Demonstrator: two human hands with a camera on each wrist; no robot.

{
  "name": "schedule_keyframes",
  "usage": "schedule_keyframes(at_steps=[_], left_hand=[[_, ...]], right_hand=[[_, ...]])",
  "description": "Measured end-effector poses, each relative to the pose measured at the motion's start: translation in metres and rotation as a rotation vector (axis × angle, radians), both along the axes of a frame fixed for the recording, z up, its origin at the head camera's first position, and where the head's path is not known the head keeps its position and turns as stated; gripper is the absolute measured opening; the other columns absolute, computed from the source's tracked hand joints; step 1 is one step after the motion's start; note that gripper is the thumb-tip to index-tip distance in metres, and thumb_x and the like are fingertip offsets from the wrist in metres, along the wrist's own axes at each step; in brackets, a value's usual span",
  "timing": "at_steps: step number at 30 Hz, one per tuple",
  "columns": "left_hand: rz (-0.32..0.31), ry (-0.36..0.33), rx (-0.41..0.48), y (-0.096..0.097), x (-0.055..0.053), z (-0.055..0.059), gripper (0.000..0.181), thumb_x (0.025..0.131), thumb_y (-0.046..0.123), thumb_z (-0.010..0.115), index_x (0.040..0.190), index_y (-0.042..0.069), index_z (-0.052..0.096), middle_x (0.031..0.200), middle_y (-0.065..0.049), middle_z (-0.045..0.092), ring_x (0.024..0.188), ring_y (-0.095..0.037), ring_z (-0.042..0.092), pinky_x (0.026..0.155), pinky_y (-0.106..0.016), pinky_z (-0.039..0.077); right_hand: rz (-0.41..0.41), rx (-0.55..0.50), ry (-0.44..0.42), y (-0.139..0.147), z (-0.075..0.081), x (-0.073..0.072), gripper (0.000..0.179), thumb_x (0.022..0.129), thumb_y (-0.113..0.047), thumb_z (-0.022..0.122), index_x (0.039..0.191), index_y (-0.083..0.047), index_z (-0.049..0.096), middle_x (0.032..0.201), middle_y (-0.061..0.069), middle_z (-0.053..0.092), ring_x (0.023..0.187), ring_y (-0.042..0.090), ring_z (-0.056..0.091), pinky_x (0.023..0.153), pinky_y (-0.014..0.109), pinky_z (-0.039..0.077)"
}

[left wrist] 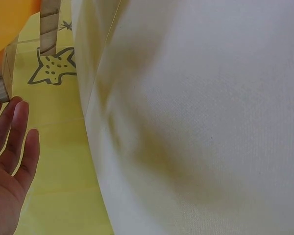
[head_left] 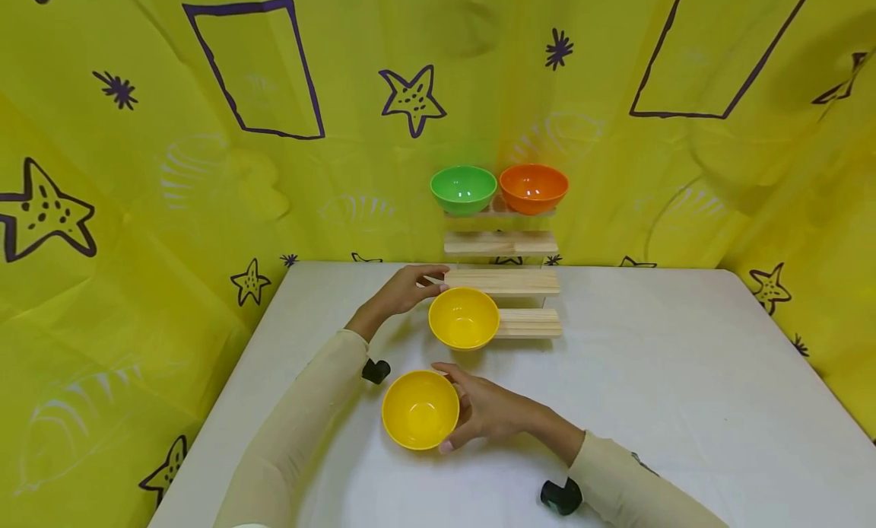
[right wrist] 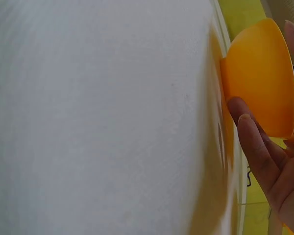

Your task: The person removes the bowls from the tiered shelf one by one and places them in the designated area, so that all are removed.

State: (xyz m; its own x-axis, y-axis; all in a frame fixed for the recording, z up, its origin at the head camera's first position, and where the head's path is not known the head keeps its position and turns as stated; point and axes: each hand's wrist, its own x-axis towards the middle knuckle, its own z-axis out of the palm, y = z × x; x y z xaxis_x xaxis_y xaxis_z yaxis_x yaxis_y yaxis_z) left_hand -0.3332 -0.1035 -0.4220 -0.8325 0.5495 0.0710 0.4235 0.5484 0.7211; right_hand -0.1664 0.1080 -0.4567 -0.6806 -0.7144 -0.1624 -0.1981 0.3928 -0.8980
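Observation:
One yellow bowl (head_left: 464, 319) sits at the left end of the lowest step of the wooden rack (head_left: 530, 324). My left hand (head_left: 409, 288) is beside it, thumb at its rim and fingers by the step above; in the left wrist view the fingers (left wrist: 18, 122) are loosely extended, apart from the bowl's orange-looking side (left wrist: 7, 22). Nearer to me, my right hand (head_left: 489, 408) grips a second yellow bowl (head_left: 419, 410) by its right side, thumb toward the front and fingers toward the back. The right wrist view shows this bowl (right wrist: 259, 81) from the side, fingers against its wall.
A green bowl (head_left: 464, 189) and an orange bowl (head_left: 534, 188) stand side by side on the rack's top step. The middle steps (head_left: 501, 243) are bare wood. A white-covered table (head_left: 684, 391) extends to both sides, with a yellow patterned curtain (head_left: 383, 163) behind.

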Motion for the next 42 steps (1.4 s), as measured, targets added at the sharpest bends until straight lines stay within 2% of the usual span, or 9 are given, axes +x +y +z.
schedule_keyframes(at_steps=[5, 8, 15, 22, 25, 32, 36, 42], left_hand=[[0.006, 0.003, 0.002, 0.000, 0.001, 0.001, 0.047, 0.100, 0.030, 0.064, 0.143, 0.012, 0.057, 0.130, -0.010, 0.068, 0.114, -0.030, 0.066, 0.097, -0.043, 0.055], [0.004, 0.008, 0.002, 0.000, 0.001, 0.002, 0.047, 0.100, 0.029, 0.064, 0.143, 0.011, 0.057, 0.129, -0.011, 0.069, 0.113, -0.031, 0.066, 0.096, -0.043, 0.055], [0.003, 0.003, -0.005, 0.000, 0.002, 0.001, 0.049, 0.101, 0.031, 0.063, 0.145, 0.011, 0.056, 0.133, -0.013, 0.066, 0.114, -0.032, 0.065, 0.097, -0.044, 0.054], [0.002, -0.010, 0.003, 0.000, 0.001, 0.000, 0.048, 0.101, 0.030, 0.063, 0.144, 0.011, 0.056, 0.134, -0.014, 0.065, 0.114, -0.031, 0.066, 0.096, -0.042, 0.055], [0.003, -0.010, 0.002, 0.001, 0.001, 0.001, 0.047, 0.101, 0.030, 0.063, 0.144, 0.011, 0.057, 0.134, -0.014, 0.065, 0.113, -0.031, 0.066, 0.095, -0.042, 0.056], [-0.006, -0.004, 0.005, 0.001, 0.000, 0.001, 0.049, 0.101, 0.030, 0.062, 0.145, 0.008, 0.055, 0.134, -0.015, 0.064, 0.114, -0.032, 0.066, 0.095, -0.042, 0.056], [0.003, -0.014, 0.003, 0.000, 0.000, 0.000, 0.049, 0.101, 0.030, 0.063, 0.145, 0.011, 0.055, 0.134, -0.013, 0.064, 0.114, -0.031, 0.065, 0.096, -0.041, 0.055], [0.008, -0.026, 0.001, 0.000, -0.001, -0.001, 0.047, 0.101, 0.030, 0.063, 0.145, 0.013, 0.056, 0.133, -0.012, 0.066, 0.115, -0.029, 0.065, 0.096, -0.041, 0.055]], right_hand=[[0.021, -0.024, -0.042, 0.010, 0.001, -0.002, 0.111, 0.078, -0.026, 0.089, 0.160, -0.012, 0.017, 0.155, 0.017, 0.040, 0.089, 0.017, 0.071, 0.087, 0.029, 0.057], [0.020, -0.039, -0.053, 0.016, 0.001, -0.003, 0.108, 0.079, -0.024, 0.088, 0.161, -0.012, 0.017, 0.154, 0.019, 0.040, 0.082, 0.019, 0.072, 0.079, 0.025, 0.057], [0.025, -0.061, -0.072, 0.033, -0.001, -0.003, 0.104, 0.081, -0.024, 0.087, 0.160, -0.013, 0.019, 0.152, 0.017, 0.044, 0.083, 0.022, 0.073, 0.076, 0.027, 0.058], [0.056, -0.040, -0.043, 0.056, -0.001, -0.002, 0.082, 0.083, -0.022, 0.085, 0.151, -0.013, 0.040, 0.143, 0.015, 0.053, 0.081, 0.019, 0.072, 0.074, 0.023, 0.055], [0.066, -0.044, -0.033, 0.066, 0.003, -0.003, 0.075, 0.085, -0.022, 0.083, 0.148, -0.011, 0.044, 0.140, 0.016, 0.055, 0.082, 0.018, 0.072, 0.074, 0.024, 0.055], [0.071, -0.061, -0.028, 0.084, 0.015, -0.006, 0.071, 0.087, -0.020, 0.080, 0.147, -0.006, 0.045, 0.138, 0.022, 0.055, 0.084, 0.020, 0.072, 0.076, 0.030, 0.059], [0.058, -0.069, -0.012, 0.088, 0.021, -0.008, 0.069, 0.088, -0.019, 0.079, 0.146, -0.003, 0.045, 0.137, 0.025, 0.055, 0.086, 0.020, 0.072, 0.076, 0.033, 0.060], [0.017, -0.088, 0.044, 0.090, 0.023, -0.009, 0.069, 0.087, -0.018, 0.080, 0.145, -0.002, 0.047, 0.136, 0.025, 0.056, 0.084, 0.019, 0.072, 0.072, 0.033, 0.060]])
